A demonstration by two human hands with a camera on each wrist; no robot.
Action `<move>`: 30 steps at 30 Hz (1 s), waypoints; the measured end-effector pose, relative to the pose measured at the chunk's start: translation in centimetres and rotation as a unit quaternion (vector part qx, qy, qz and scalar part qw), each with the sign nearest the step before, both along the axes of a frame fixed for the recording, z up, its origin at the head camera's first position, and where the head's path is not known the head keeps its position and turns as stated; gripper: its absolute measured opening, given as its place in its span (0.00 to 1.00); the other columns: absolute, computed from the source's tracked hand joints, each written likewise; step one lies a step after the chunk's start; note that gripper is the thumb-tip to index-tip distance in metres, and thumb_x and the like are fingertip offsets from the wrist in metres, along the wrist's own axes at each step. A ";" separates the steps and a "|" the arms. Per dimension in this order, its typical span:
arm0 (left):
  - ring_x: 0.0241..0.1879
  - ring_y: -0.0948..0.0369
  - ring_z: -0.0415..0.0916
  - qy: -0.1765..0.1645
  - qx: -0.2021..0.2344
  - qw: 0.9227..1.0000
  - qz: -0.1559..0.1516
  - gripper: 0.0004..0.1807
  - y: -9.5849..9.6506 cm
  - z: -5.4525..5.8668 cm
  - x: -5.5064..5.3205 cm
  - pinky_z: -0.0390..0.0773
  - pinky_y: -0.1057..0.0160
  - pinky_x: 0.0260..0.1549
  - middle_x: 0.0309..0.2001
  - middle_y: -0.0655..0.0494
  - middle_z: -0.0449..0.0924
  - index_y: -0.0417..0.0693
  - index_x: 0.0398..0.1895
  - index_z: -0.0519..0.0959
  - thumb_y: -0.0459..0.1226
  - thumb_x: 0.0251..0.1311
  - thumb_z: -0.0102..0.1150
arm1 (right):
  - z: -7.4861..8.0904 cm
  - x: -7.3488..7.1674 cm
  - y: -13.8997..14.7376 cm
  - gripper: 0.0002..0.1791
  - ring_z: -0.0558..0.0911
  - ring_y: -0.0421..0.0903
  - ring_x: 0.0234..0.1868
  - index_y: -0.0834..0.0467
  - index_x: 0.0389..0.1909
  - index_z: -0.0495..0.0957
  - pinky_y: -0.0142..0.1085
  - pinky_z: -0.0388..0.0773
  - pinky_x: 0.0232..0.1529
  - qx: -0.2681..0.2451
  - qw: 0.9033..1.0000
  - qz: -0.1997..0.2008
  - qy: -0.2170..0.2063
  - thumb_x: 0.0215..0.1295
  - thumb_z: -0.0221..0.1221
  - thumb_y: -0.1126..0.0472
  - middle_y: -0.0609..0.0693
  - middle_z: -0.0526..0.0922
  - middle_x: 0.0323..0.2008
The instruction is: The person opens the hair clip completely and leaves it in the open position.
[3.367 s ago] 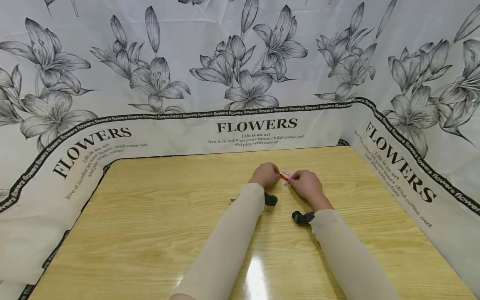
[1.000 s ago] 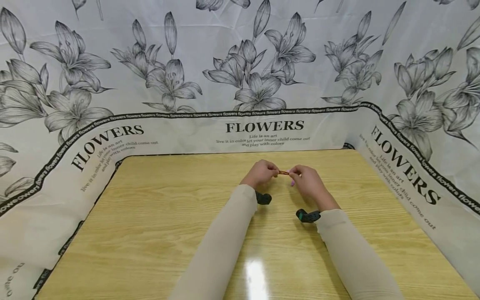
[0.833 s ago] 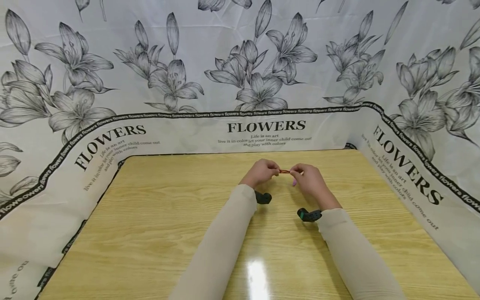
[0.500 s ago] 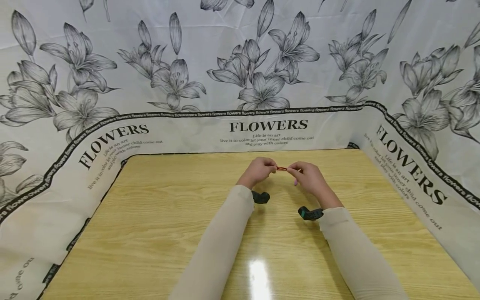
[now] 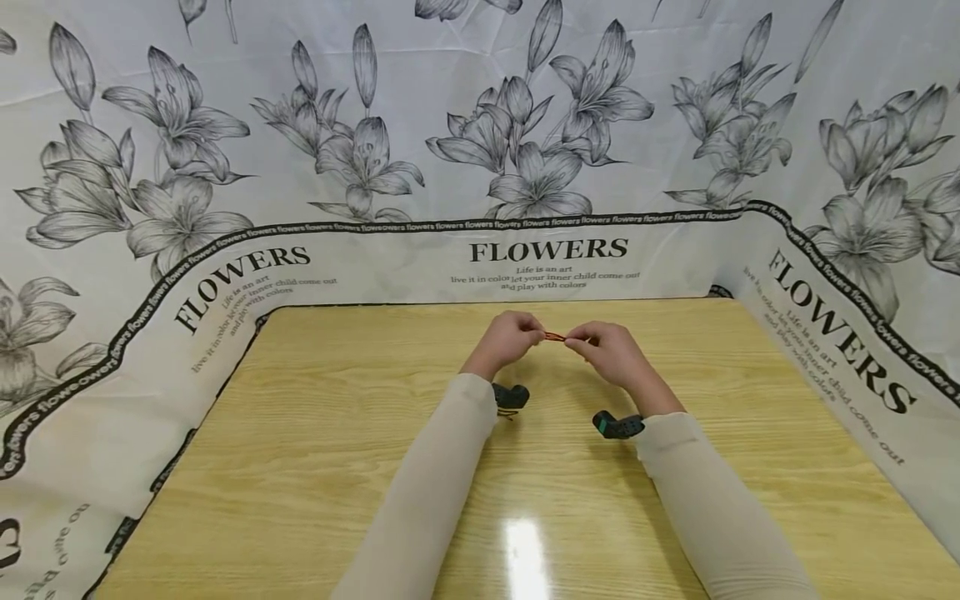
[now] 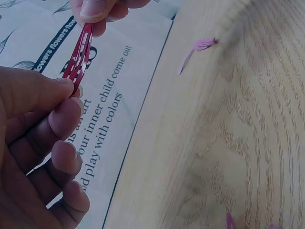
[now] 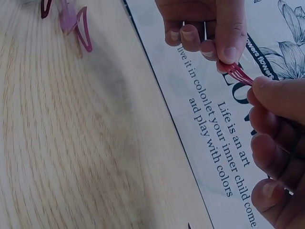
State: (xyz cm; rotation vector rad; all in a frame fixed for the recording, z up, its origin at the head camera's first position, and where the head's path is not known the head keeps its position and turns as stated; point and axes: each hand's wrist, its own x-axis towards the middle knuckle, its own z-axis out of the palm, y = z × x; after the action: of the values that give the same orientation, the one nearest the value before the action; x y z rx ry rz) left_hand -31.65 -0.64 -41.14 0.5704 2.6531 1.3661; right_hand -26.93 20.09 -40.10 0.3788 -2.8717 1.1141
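Note:
A slim red snap hair clip (image 5: 554, 337) is stretched between my two hands above the back part of the table. My left hand (image 5: 512, 337) pinches one end between thumb and forefinger, with its other fingers loosely bent, as the left wrist view shows. At the opposite end, my right hand (image 5: 606, 348) pinches the clip with thumb and fingertip. In the left wrist view, a pink hair clip (image 6: 205, 45) lies on the wood. The right wrist view shows a pinkish-purple clip (image 7: 69, 18) and a dark red clip (image 7: 45, 7) on the table.
The wooden table (image 5: 360, 467) is enclosed at the back and sides by white cloth (image 5: 405, 275) printed with flowers and lettering. A thin clip-like thing (image 5: 507, 413) shows beneath the left wrist camera (image 5: 512, 396). Another wrist camera (image 5: 617, 425) sits on the right wrist.
Both hands have shifted away from the pink clip, which was beside the right hand and is now hidden in the head view. The red clip stays between them. The head view has turned slightly left.

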 end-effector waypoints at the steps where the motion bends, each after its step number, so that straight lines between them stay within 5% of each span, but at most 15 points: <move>1: 0.30 0.59 0.73 -0.001 -0.001 1.000 0.000 0.12 -0.2 0.0 0.1 0.73 0.61 0.29 0.35 0.59 0.81 0.48 0.41 0.85 0.44 0.67 0.56 | 0.0 0.0 -0.1 0.18 0.78 0.49 0.33 0.56 0.48 0.82 0.38 0.74 0.32 0.000 1.000 0.001 0.002 0.70 0.55 0.47 0.59 0.83 0.42; 16: 0.34 0.59 0.75 -0.009 0.004 1.000 0.005 0.10 -2.6 0.4 1.2 0.75 0.59 0.32 0.43 0.48 0.83 0.52 0.40 0.84 0.44 0.68 0.55 | -0.2 -0.4 -2.1 0.17 0.79 0.51 0.34 0.55 0.47 0.82 0.38 0.74 0.31 -0.020 1.000 -0.003 0.013 0.70 0.56 0.47 0.54 0.83 0.42; 26: 0.33 0.59 0.72 0.004 -0.004 1.000 0.022 0.09 -4.0 0.2 2.1 0.73 0.60 0.31 0.38 0.58 0.81 0.54 0.38 0.84 0.45 0.68 0.56 | -0.8 -0.4 -3.3 0.16 0.78 0.49 0.33 0.53 0.45 0.82 0.39 0.74 0.31 -0.046 0.999 0.004 0.010 0.69 0.56 0.46 0.53 0.82 0.40; 30: 0.29 0.58 0.70 0.002 -0.002 1.000 0.027 0.09 -4.6 0.0 2.6 0.71 0.61 0.28 0.39 0.53 0.81 0.56 0.39 0.84 0.45 0.68 0.55 | -1.0 -0.2 -3.7 0.16 0.78 0.48 0.32 0.53 0.45 0.82 0.39 0.74 0.30 -0.054 0.998 0.014 0.010 0.69 0.56 0.47 0.55 0.83 0.39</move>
State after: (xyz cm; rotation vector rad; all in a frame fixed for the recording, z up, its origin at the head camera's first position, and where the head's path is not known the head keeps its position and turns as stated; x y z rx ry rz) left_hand -29.10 -5.19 -41.09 0.5047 2.6925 1.3738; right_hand -27.13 16.37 -41.12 0.4245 -2.7821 1.2545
